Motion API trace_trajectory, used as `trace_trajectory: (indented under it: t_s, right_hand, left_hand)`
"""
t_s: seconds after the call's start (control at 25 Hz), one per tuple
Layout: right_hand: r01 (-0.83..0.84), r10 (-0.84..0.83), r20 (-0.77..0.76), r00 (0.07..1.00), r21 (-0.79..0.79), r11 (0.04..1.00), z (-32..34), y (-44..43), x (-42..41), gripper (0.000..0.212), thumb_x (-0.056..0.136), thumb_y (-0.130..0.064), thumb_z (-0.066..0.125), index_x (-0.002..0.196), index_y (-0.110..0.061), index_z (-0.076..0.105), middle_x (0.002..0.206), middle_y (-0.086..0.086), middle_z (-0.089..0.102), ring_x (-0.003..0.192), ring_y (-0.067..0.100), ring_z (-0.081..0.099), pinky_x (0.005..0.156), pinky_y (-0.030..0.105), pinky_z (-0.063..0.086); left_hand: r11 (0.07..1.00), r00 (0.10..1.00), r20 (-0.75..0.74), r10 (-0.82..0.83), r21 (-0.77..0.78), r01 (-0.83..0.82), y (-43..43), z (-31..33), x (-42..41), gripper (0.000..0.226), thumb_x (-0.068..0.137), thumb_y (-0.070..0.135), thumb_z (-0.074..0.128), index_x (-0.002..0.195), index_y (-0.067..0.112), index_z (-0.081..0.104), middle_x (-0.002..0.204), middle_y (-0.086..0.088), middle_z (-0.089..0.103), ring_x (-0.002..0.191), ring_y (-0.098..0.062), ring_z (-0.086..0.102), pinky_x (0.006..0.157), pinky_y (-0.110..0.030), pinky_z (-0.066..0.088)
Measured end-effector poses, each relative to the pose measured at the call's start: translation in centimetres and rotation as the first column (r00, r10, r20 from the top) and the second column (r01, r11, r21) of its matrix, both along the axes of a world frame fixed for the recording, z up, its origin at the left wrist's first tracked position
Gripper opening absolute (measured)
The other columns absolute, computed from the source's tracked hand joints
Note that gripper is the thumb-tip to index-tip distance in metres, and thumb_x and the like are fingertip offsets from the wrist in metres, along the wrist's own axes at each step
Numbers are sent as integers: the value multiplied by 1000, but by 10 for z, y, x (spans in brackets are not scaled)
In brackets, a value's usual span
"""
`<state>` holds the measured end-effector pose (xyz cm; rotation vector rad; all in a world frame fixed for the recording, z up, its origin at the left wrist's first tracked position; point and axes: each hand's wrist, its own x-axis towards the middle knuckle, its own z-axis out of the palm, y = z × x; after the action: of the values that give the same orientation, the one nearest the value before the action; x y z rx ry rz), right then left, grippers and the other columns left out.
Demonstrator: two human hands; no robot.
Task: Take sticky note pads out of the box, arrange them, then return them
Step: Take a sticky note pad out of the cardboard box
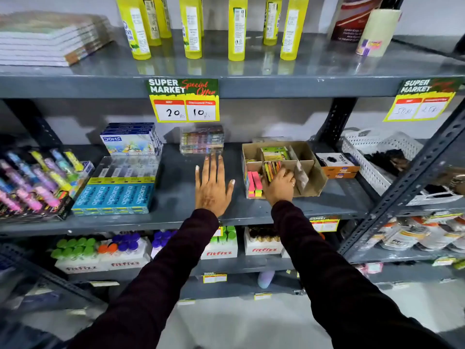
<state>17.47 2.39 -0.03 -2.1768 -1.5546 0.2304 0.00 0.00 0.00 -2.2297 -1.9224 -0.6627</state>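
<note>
inside box — pink-yellow-green pads

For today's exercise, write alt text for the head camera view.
A person's right hand grips sticky note pads inside a divided cardboard box on a grey shop shelf, while the left hand lies flat and open beside it.
</note>
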Motion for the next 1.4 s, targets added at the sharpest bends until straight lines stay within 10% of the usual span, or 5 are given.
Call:
trace_trajectory:
  t_s: [0.52, 0.8, 1.04, 1.28, 1.4]
  right_hand:
    - [79, -86, -181, 980, -44, 996, -4, 13, 26, 71, 94, -27, 58, 147, 3, 21, 140, 27, 43, 125, 42, 48, 103, 46, 41]
    - [97, -12, -186, 982, 456, 885, 46, -4, -20, 64, 92, -33, 59, 141, 2, 36, 127, 24, 54, 107, 39, 58, 82, 41, 49]
    - [93, -89, -969, 230, -69, 993, 10, -5, -91, 41, 90, -10, 65, 123, 9, 51, 109, 20, 66, 99, 33, 64, 87, 55, 54]
    - [136, -22, -778, 628, 82, 987, -17, -16, -110, 71, 87, -33, 67, 141, -9, 26, 125, 14, 63, 114, 34, 62, 100, 42, 47]
    - [181, -92, -844, 528, 5, 984, -31, -19, -120, 39, 87, -32, 67, 106, -15, 37, 97, 7, 63, 99, 39, 66, 93, 49, 50]
  left_hand:
    - [997, 998, 34, 52, -58, -50, 20, -15, -47, 61, 97, 35, 37, 145, 4, 13, 156, -16, 17, 144, -26, 16, 117, -50, 8]
    - [997, 997, 66, 40, -70, -36, 23, -38, -85, 68, 93, 45, 37, 144, 2, 18, 154, -18, 24, 142, -30, 22, 117, -52, 14]
    - [944, 989, -7, -151, -297, 142, 11, -64, -121, 128, 56, 95, 16, 145, 4, 9, 157, -12, 12, 145, -22, 11, 119, -45, 10]
    - [878, 957, -184, -226, -463, 118, 3, -80, -153, 144, 42, 91, 50, 146, 4, 1, 158, -12, 0, 146, -24, 3, 119, -44, 4]
    - [883, 946, -242, -215, -463, 82, 5, -82, -153, 127, 62, 58, 73, 144, 5, -8, 157, -12, -8, 145, -24, -4, 120, -43, 3]
